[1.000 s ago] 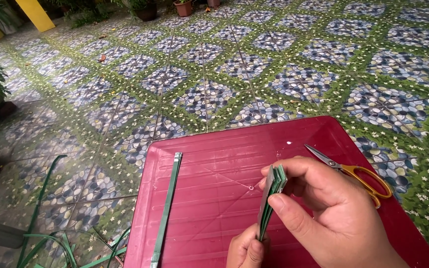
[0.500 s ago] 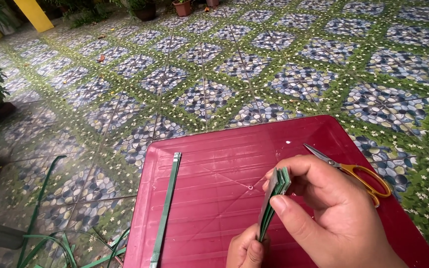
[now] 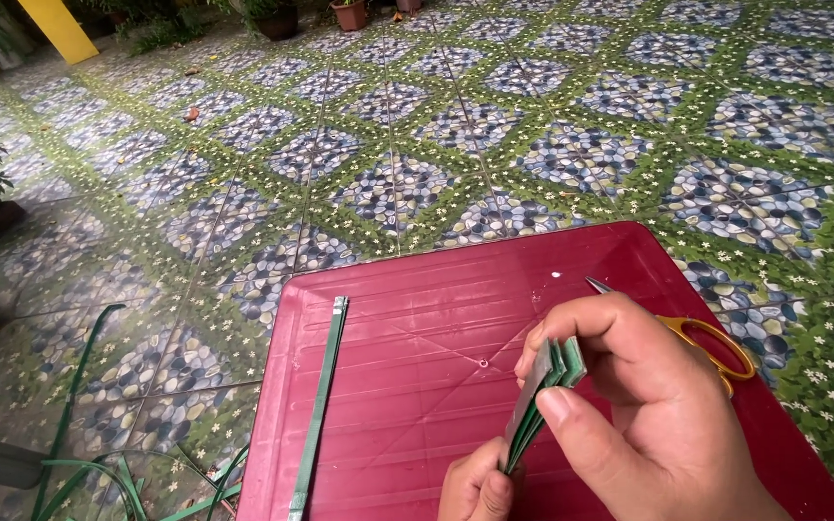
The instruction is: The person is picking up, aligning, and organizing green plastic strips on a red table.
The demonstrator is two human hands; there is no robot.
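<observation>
Patterned pebble-and-flower floor tiles [image 3: 571,145] surround a dark red plastic table [image 3: 417,318]. Over its near right part, the right hand [image 3: 644,410] pinches a folded bundle of green leaf strips [image 3: 538,400] between thumb and fingers; the left hand [image 3: 475,487] grips its lower end. Yellow-handled scissors [image 3: 702,342] lie by the right edge, a flat green strip [image 3: 319,405] near the left.

Outdoor patio floor [image 3: 533,145], pebble-pattern tiles with green flowered borders. Red table [image 3: 417,318] in foreground. Potted plants [image 3: 349,13] along far edge, yellow pillar [image 3: 58,29] top left. Soft daylight.
</observation>
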